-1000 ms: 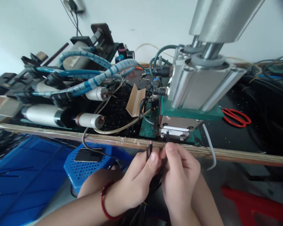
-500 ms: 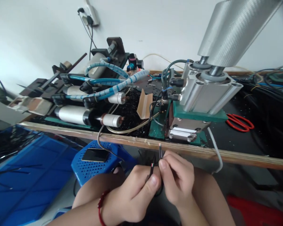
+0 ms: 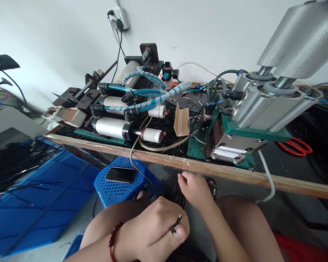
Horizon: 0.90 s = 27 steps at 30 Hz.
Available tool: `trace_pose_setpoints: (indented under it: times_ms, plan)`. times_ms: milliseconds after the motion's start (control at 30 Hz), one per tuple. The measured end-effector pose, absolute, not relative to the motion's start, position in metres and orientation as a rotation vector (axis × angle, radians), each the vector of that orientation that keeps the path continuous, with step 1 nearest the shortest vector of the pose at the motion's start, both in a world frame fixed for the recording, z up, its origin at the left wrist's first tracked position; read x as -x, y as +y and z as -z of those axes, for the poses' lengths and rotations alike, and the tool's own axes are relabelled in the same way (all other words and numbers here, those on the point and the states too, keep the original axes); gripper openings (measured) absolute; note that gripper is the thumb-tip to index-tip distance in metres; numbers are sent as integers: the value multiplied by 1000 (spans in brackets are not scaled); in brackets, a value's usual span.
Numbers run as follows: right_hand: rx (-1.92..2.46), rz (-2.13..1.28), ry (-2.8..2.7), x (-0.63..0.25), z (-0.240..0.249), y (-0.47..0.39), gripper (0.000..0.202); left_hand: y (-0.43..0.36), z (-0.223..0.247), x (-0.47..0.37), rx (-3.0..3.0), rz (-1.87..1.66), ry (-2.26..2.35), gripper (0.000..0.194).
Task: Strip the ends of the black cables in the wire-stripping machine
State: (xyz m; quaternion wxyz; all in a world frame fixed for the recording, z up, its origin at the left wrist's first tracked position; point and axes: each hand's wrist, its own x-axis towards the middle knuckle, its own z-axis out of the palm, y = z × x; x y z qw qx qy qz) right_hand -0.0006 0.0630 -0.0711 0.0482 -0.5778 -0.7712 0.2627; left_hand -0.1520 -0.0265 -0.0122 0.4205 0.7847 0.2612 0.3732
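Note:
My left hand [image 3: 161,229], with a red bracelet on its wrist, is closed over my lap. Between its thumb and fingers it grips a black cable [image 3: 176,223], whose short stripped end shows small coloured wires. My right hand [image 3: 195,189] is a little farther forward, just below the wooden edge of the workbench [image 3: 207,167], and apart from the left. Its fingers are curled together, and anything in them is hidden from view.
A pneumatic machine with silver cylinders [image 3: 273,105] stands on the bench at right, near red-handled scissors [image 3: 295,146]. More cylinders [image 3: 112,128] lie at left. Below, a blue stool [image 3: 112,193] carries a phone [image 3: 120,175]. A blue bin [image 3: 43,214] holds black cables.
My hands have separated. The right has moved forward toward the bench edge, and the dark cable end it pinched no longer shows. The left keeps its cable. The view has shifted left.

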Motion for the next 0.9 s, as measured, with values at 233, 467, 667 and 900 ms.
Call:
trace_pose_setpoints:
  times_ms: [233,467,667,900]
  plan:
    - [2048,-746,-2372,-6,68,62,39,-30,10,160,-1904,-948,731,49]
    - [1458,-1007,-2352,-33,17,16,42,-29,10,159,-1839,-1022,786,47]
    - [810,-1443,-2184,-44,7,15,23,-27,9,160,-1938,-1126,838,45]
    - [482,-1476,-2073,-16,44,8,25,-25,8,162,-1996,-1057,938,48]
